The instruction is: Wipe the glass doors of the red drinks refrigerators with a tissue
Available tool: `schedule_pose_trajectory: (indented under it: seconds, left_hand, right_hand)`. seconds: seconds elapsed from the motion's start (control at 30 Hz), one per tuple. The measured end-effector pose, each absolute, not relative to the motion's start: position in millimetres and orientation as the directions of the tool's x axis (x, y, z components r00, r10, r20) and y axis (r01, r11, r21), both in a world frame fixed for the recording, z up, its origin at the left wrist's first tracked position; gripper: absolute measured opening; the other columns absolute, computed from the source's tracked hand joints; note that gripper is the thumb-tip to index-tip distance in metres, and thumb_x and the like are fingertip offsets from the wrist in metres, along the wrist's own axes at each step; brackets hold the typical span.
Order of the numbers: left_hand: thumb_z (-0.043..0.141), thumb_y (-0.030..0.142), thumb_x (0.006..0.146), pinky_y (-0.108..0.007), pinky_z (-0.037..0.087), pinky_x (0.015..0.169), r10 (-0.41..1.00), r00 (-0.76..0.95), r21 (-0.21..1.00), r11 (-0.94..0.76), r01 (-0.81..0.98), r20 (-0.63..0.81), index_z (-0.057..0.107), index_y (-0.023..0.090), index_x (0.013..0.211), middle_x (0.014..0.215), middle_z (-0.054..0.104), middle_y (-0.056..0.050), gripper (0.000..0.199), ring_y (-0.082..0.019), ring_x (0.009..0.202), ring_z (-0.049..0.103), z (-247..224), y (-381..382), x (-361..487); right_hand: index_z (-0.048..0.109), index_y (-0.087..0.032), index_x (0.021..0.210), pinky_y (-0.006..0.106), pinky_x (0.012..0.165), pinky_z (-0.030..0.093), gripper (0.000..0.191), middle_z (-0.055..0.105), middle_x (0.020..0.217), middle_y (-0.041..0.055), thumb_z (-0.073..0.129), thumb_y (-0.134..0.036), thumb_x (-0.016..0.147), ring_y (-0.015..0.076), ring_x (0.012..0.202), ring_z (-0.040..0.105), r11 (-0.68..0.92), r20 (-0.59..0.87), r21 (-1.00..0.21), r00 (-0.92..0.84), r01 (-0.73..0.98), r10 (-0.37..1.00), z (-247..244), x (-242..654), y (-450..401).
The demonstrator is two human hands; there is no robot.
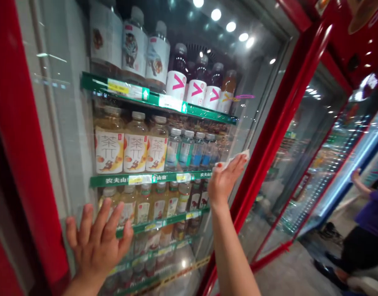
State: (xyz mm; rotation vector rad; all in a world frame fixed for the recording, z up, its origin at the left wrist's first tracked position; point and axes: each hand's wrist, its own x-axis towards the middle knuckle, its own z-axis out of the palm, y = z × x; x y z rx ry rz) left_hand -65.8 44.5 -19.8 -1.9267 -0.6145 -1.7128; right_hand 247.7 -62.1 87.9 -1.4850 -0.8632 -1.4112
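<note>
Wipe (228,161) held by right hand (223,185), fingers extended | left hand (98,240) spread, empty | cooler (22,135): bottled drinks (135,144)

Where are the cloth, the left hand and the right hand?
Cloth (239,156): head view, on the white strip showing past the right hand's fingers.
Left hand (97,242): head view, on the back of the hand.
Right hand (222,183): head view, on the back of the hand.
</note>
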Motion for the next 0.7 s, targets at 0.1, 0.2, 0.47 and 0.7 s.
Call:
schedule_pose_trajectory:
  seconds: [0.1, 0.2, 0.47, 0.7]
  left_hand:
    - [0.078, 0.024, 0.092, -0.056, 0.016, 0.144, 0.005, 0.083, -0.048, -0.774, 0.631, 0.997, 0.04, 0.033, 0.172, 0.18, 0.037, 0.003, 0.089, -0.03, 0.171, 0.028, -18.7, 43.2, -67.1]
    - [0.075, 0.024, 0.093, -0.062, 0.027, 0.14, 0.01, 0.011, 0.001, -0.778, 0.629, 1.0, 0.047, 0.035, 0.168, 0.177, 0.044, 0.004, 0.081, -0.035, 0.164, 0.041, -16.9, 40.4, -64.2]
    - [0.07, 0.023, 0.098, -0.072, 0.018, 0.141, 0.117, 0.053, 0.054, -0.753, 0.656, 0.992, 0.026, 0.025, 0.177, 0.186, 0.023, -0.009, 0.09, -0.042, 0.172, 0.018, -17.0, 39.0, -51.5]
    - [0.073, 0.026, 0.095, -0.069, 0.007, 0.143, 0.206, 0.089, 0.09, -0.722, 0.686, 0.974, 0.025, 0.027, 0.178, 0.185, 0.022, -0.016, 0.096, -0.037, 0.174, 0.013, -31.9, 45.7, -63.9]
  right_hand:
    - [0.009, -0.006, 0.178, 0.074, 0.134, 0.03, 0.088, 0.019, 0.184, 0.0265, 0.046, -0.042, 0.107, 0.0409, 0.174, 0.011, -0.266, 0.99, 0.043, -0.004, 0.963, 0.144, 16.1, 200.5, -50.7]
    - [0.013, -0.011, 0.179, 0.072, 0.138, 0.023, 0.089, 0.018, 0.185, 0.02, 0.05, -0.041, 0.103, 0.0355, 0.175, 0.008, -0.198, 0.961, 0.195, -0.147, 0.961, 0.234, -41.4, 196.8, -66.6]
    - [-0.005, -0.014, 0.179, 0.086, 0.132, 0.02, 0.088, 0.006, 0.187, 0.0219, 0.043, -0.041, 0.11, 0.0423, 0.175, 0.003, -0.245, 0.957, -0.281, 0.289, 0.928, -0.004, 40.2, 203.3, -52.3]
    - [0.016, -0.019, 0.18, 0.073, 0.139, 0.018, 0.094, 0.033, 0.183, 0.0145, 0.057, -0.051, 0.102, 0.0384, 0.175, 0.007, -0.158, 0.97, 0.066, -0.026, 0.985, 0.241, -69.6, 161.7, -52.8]
